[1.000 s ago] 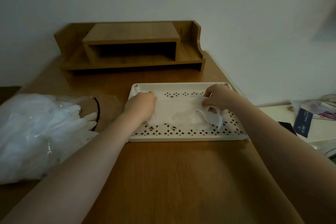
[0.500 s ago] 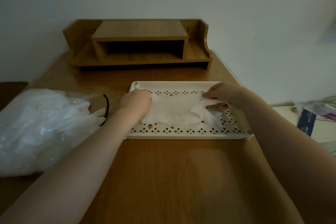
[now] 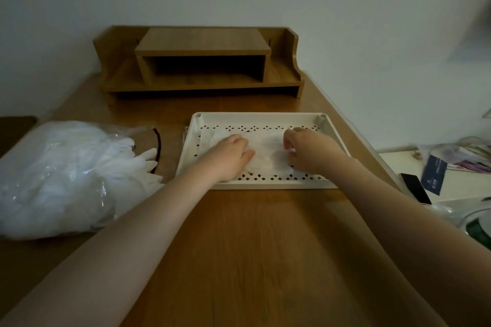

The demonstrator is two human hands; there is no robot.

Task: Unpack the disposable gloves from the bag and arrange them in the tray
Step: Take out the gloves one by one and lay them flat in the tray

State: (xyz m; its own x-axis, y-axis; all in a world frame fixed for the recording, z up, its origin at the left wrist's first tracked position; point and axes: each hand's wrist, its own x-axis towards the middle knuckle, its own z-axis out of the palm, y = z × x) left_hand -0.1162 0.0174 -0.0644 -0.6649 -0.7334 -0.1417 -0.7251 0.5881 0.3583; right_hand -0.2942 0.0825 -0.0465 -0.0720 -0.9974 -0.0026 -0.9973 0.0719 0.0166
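A white perforated tray (image 3: 259, 116) lies on the wooden desk, with thin translucent gloves (image 3: 268, 152) spread flat in it. My left hand (image 3: 229, 155) rests palm down on the left part of the gloves, fingers loosely spread. My right hand (image 3: 309, 150) is on their right part, fingers curled and pinching the glove material. A clear plastic bag (image 3: 50, 175) full of white gloves lies at the left of the desk; several glove fingers (image 3: 140, 159) stick out of its open mouth towards the tray.
A wooden desk organiser (image 3: 202, 61) stands against the wall behind the tray. To the right of the desk, a lower white surface holds a dark phone (image 3: 415, 188), a blue card (image 3: 434, 171) and clutter. Bare desk wood lies in front of the tray.
Both hands moved inwards along the gloves, towards the middle of the tray. The raised fold at the gloves' right end now lies flatter. The camera view shifted too.
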